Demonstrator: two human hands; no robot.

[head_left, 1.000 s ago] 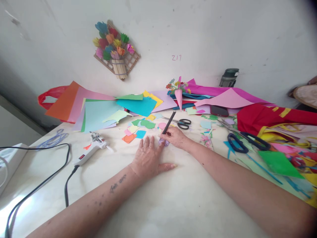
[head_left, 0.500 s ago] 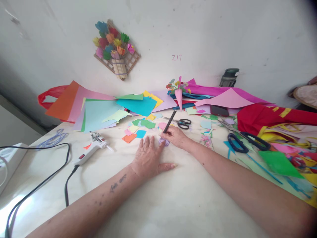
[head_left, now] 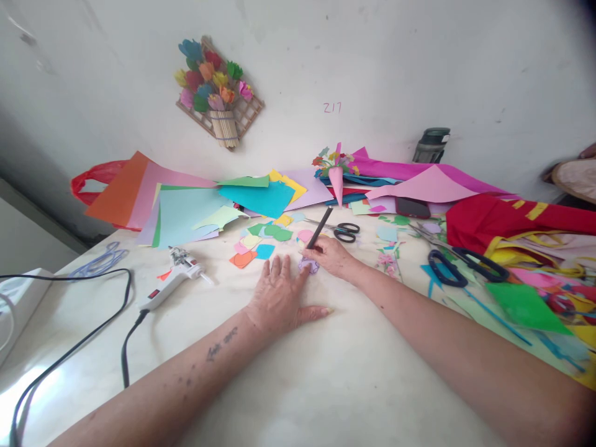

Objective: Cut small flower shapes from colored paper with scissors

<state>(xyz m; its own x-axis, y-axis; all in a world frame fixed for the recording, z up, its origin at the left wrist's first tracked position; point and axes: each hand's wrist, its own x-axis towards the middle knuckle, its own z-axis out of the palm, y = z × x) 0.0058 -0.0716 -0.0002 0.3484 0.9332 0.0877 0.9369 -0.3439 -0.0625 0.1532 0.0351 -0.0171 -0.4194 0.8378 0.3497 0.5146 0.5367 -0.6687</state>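
My left hand (head_left: 282, 295) lies flat on the white table with its fingers spread, and its index fingertip presses on a small purple paper piece (head_left: 310, 267). Closed around a black pen (head_left: 320, 228), my right hand (head_left: 333, 256) rests at the far side of that piece. The pen slants up and away; its tip is hidden by my fingers. Dark outline marks show on the purple paper. Beyond and to the left of my hands lie small cut paper pieces, among them a blue one (head_left: 265, 251), an orange one (head_left: 243, 259) and a green one (head_left: 279, 233).
A glue gun (head_left: 170, 282) with its black cord lies at the left. Small scissors (head_left: 344, 231) are behind the right hand; larger scissors (head_left: 459, 264) lie at the right among paper scraps. Coloured sheets (head_left: 186, 211) and a pink paper cone with flowers (head_left: 336, 180) line the back.
The right hand and pen have shifted very slightly, and a little more of the purple piece shows. My left hand stays in place.
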